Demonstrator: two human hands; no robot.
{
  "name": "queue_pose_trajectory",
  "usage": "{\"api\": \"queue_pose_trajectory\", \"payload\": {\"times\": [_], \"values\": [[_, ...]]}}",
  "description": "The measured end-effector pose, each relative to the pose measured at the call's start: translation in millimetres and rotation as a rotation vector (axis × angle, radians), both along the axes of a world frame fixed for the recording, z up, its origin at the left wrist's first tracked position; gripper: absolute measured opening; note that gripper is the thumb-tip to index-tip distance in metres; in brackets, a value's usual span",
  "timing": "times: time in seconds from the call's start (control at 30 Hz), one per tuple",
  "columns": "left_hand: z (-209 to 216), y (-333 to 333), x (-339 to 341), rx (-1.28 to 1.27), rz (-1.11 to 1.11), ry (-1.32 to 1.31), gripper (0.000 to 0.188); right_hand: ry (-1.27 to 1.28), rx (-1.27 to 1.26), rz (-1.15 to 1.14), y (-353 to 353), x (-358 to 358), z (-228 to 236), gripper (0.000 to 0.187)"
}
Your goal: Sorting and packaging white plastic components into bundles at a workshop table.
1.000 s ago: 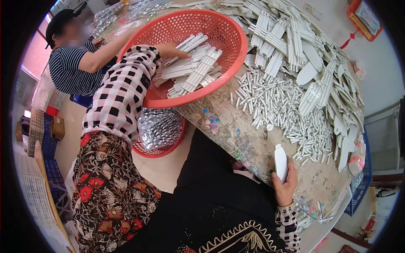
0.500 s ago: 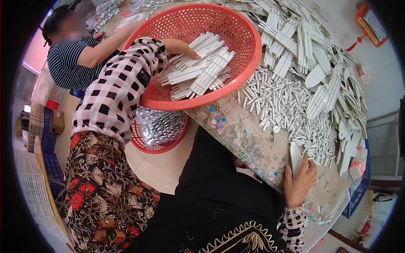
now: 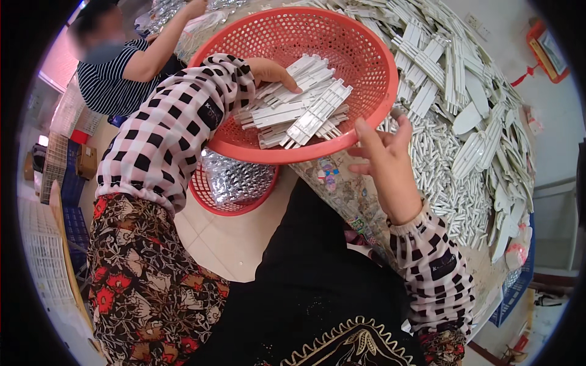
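A red perforated plastic basket (image 3: 373, 131) stands tilted at the table's front edge with several white slotted plastic strips (image 3: 320, 113) in it. My left hand (image 3: 271, 74) reaches over the basket's left side, closed on the upper strips; one finger or thumb lies across them and the other fingers are partly hidden. Close to the basket's right rim is my right hand (image 3: 390, 161), its fingers apart and nothing in them. Its thumb overlaps the rim; whether it touches, I cannot tell. Beyond it lie many short white plastic rods (image 3: 442, 165).
A large heap of long white plastic pieces (image 3: 470, 116) covers the table's far right. Below the basket, a second red basket (image 3: 229, 212) on the floor holds a silvery bubbly package (image 3: 235, 177). A person in a striped shirt (image 3: 116, 82) sits at the far left.
My right hand has left the tabletop by the rods and risen up and left to the basket's rim. My left hand stays in the basket. The other person's arm has lifted.
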State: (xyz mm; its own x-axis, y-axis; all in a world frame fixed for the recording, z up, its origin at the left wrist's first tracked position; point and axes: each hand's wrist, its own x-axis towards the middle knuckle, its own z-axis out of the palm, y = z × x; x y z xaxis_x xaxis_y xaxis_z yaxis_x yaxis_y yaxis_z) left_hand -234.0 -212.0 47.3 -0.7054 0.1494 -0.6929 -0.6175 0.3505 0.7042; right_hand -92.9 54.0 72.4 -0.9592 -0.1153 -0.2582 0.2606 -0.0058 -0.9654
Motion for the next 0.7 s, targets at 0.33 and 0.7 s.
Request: {"api": "queue_pose_trajectory", "payload": {"times": [0.33,0.7], "values": [[-20,2,-3,0.064,-0.163,-0.078,0.054,-0.465,-0.409,0.220,-9,-18,-17,0.029],[-4,7,-2,0.066,-0.175,0.086,0.047,-0.398,-0.486,0.265,8,-30,-43,0.027]]}}
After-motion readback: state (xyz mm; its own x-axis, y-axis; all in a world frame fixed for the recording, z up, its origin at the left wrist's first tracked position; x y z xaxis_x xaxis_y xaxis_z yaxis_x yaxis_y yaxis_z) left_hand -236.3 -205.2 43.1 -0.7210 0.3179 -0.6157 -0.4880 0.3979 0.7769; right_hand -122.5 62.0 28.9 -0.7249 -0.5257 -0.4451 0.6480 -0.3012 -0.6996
